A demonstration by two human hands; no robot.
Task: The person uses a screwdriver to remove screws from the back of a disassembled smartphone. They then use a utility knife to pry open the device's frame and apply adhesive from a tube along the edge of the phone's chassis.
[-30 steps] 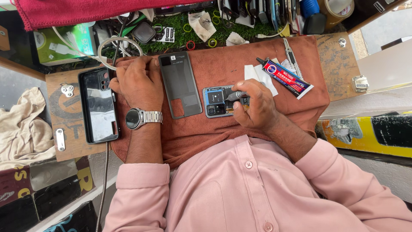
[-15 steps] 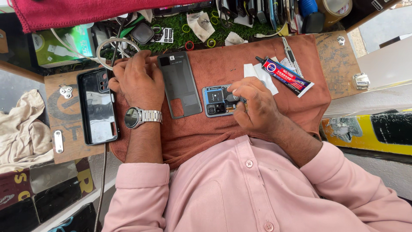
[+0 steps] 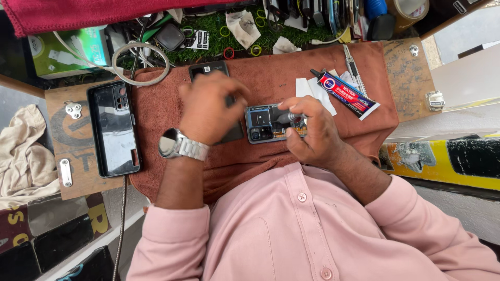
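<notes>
An opened phone (image 3: pixel 264 124) with its blue inner boards exposed lies on a rust-brown cloth mat (image 3: pixel 271 73). My right hand (image 3: pixel 312 132) is shut on a small screwdriver (image 3: pixel 289 117), with the tip down on the opened phone's right half. My left hand (image 3: pixel 208 112), with a silver watch on the wrist, is blurred. It lies with fingers apart over a dark phone back cover (image 3: pixel 211 69) just left of the opened phone and hides most of the cover. Whether it grips the cover I cannot make out.
A black phone (image 3: pixel 112 130) lies on a wooden board at the left. A red-and-blue glue tube (image 3: pixel 346 93), white paper pieces (image 3: pixel 311 89) and a metal tool (image 3: pixel 351 65) lie to the right. Cables, a green box (image 3: pixel 67 49), a tape roll (image 3: pixel 409 10) and a beige rag (image 3: pixel 23 145) surround the mat.
My left hand has moved right, from the dark cover's left edge to on top of it, nearer the opened phone. My right hand stays on the screwdriver at the same spot.
</notes>
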